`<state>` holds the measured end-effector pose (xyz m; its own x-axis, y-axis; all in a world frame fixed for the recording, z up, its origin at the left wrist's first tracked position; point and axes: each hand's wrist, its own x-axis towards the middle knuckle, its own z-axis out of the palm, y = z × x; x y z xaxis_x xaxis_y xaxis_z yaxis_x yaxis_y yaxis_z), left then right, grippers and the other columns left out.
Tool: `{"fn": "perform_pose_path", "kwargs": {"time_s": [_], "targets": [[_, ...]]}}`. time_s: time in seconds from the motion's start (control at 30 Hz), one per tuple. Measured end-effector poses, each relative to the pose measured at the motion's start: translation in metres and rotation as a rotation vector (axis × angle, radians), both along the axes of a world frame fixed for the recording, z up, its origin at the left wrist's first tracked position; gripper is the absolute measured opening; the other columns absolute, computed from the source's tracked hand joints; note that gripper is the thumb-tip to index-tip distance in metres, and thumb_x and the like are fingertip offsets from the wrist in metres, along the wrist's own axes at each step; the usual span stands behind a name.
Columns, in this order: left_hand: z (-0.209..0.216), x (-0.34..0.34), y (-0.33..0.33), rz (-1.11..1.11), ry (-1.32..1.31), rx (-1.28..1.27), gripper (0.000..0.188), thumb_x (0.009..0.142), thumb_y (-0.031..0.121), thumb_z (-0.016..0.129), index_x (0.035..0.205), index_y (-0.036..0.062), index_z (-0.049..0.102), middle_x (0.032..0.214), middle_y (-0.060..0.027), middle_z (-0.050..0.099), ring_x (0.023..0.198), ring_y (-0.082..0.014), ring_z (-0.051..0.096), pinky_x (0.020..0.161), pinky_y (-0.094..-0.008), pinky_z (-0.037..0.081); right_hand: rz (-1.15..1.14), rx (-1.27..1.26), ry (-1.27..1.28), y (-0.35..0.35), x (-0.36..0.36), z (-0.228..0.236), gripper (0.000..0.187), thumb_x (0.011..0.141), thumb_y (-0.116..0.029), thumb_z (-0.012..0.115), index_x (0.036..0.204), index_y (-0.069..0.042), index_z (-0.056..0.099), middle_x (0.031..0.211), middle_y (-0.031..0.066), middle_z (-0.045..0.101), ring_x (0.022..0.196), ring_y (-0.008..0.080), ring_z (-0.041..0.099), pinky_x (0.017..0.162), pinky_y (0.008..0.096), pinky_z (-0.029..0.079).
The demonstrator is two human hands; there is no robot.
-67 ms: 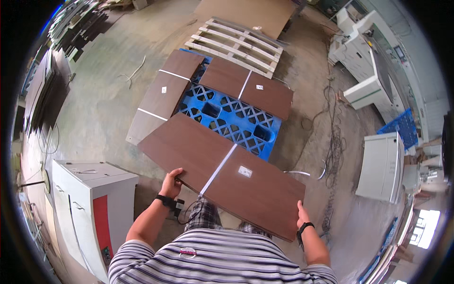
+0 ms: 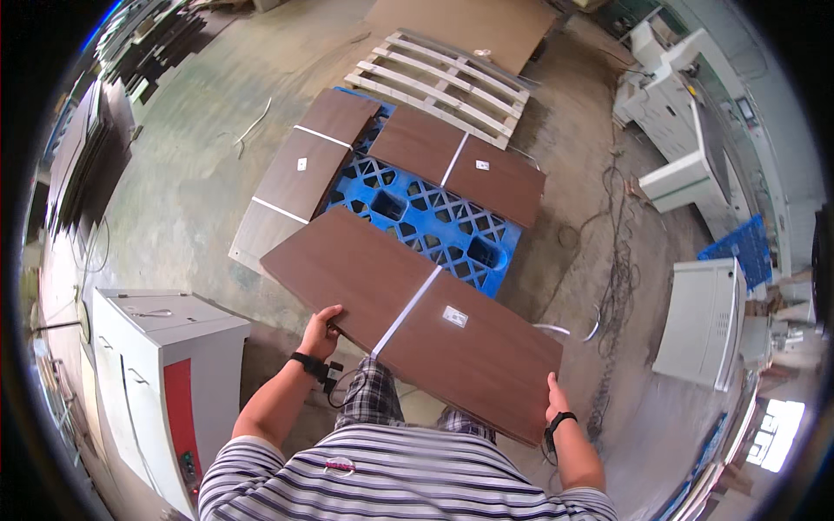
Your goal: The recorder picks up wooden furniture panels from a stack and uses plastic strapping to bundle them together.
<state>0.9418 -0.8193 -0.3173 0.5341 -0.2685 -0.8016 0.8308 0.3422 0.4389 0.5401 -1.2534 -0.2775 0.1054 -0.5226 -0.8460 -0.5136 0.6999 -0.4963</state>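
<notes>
Both of my hands carry a long strapped bundle of dark brown panels (image 2: 486, 347), held slantwise in front of my legs. My left hand (image 2: 321, 333) grips its near long edge left of the white strap, thumb on top and fingers hidden beneath. At the right end, my right hand (image 2: 557, 398) clasps the short side, its underside fingers out of sight. Past the bundle lies a blue plastic pallet (image 2: 416, 210), partly covered by the load. One brown panel bundle with two straps (image 2: 317, 169) rests along its left side, another bundle (image 2: 508, 185) across its far side.
Behind the blue pallet lies a pale wooden pallet (image 2: 434, 85). To my left stands a grey-white cabinet (image 2: 204, 347) with a red panel. Loose cables (image 2: 618, 252) trail over the floor on the right, near a white metal box (image 2: 695, 321) and a machine (image 2: 669, 113).
The view has shifted slightly, and the held bundle sits a touch farther right in it. Both hands keep the same grip.
</notes>
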Motion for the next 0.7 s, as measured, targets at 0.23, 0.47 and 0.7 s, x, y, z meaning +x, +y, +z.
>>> {"fn": "perform_pose_path", "kwargs": {"time_s": [0.23, 0.47, 0.7], "targets": [[-0.090, 0.058, -0.108, 0.124, -0.061, 0.070, 0.010, 0.081, 0.017, 0.066, 0.089, 0.0118, 0.063, 0.079, 0.0014, 0.064, 0.073, -0.0091, 0.059, 0.050, -0.0172, 0.040, 0.099, -0.043, 0.120, -0.128, 0.123, -0.136, 0.071, 0.085, -0.046, 0.063, 0.128, 0.006, 0.042, 0.130, 0.0157, 0.048, 0.115, 0.0253, 0.050, 0.096, 0.0407, 0.043], [-0.205, 0.132, -0.162, 0.100, -0.290, 0.269, 0.018, 0.083, 0.015, 0.063, 0.099, 0.0078, 0.060, 0.094, -0.0016, 0.063, 0.087, -0.0105, 0.059, 0.069, -0.0234, 0.047, 0.275, -0.088, 0.102, -0.197, 0.224, -0.263, 0.081, 0.083, -0.055, 0.061, 0.124, 0.012, 0.044, 0.124, 0.0185, 0.052, 0.109, 0.0259, 0.054, 0.091, 0.0391, 0.046], [-0.282, 0.177, -0.181, 0.226, -0.078, 0.419, 0.012, 0.085, 0.019, 0.064, 0.095, 0.0127, 0.065, 0.085, 0.0037, 0.065, 0.063, -0.0045, 0.056, 0.039, -0.0177, 0.025, 0.215, -0.039, 0.011, -0.216, 0.254, -0.347, 0.081, 0.082, -0.056, 0.061, 0.129, 0.008, 0.043, 0.134, 0.0142, 0.046, 0.120, 0.0234, 0.044, 0.100, 0.0388, 0.035]]}}
